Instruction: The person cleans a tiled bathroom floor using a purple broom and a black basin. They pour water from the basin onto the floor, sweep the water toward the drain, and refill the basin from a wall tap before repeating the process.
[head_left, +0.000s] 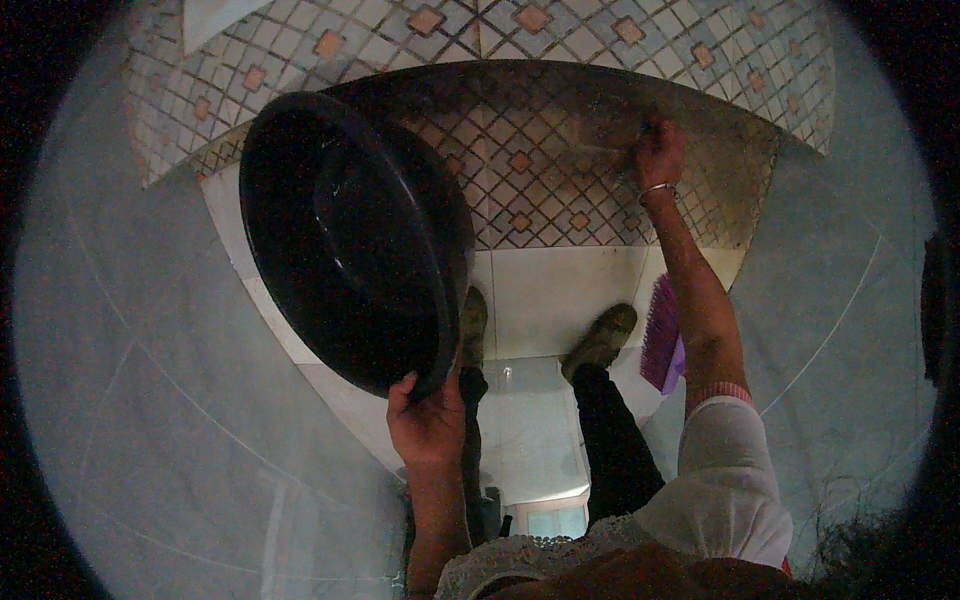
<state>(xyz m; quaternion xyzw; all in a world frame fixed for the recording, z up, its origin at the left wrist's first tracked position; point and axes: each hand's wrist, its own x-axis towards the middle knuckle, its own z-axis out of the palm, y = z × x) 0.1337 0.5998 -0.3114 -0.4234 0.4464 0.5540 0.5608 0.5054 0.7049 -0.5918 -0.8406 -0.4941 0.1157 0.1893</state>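
My left hand (426, 429) grips the near rim of a large black plastic basin (439, 247). The basin is tilted on its side, its open mouth facing left, and its dark inside looks bare. My right hand (660, 154), with a metal bangle at the wrist, reaches out to the shadowed tiled surface (540, 172) at the right. Its fingers look curled, but they are too dark to show whether they hold anything. Below my right forearm is a purple broom head (661, 345) with stiff bristles, partly hidden by the arm.
A patterned tile ledge (480, 30) curves across the top, above the shadowed recess. Plain pale tiles (562, 292) lie before my shoes (600, 341). Grey walls (165, 300) rise on both sides. Something dark (932, 307) stands at the far right rim.
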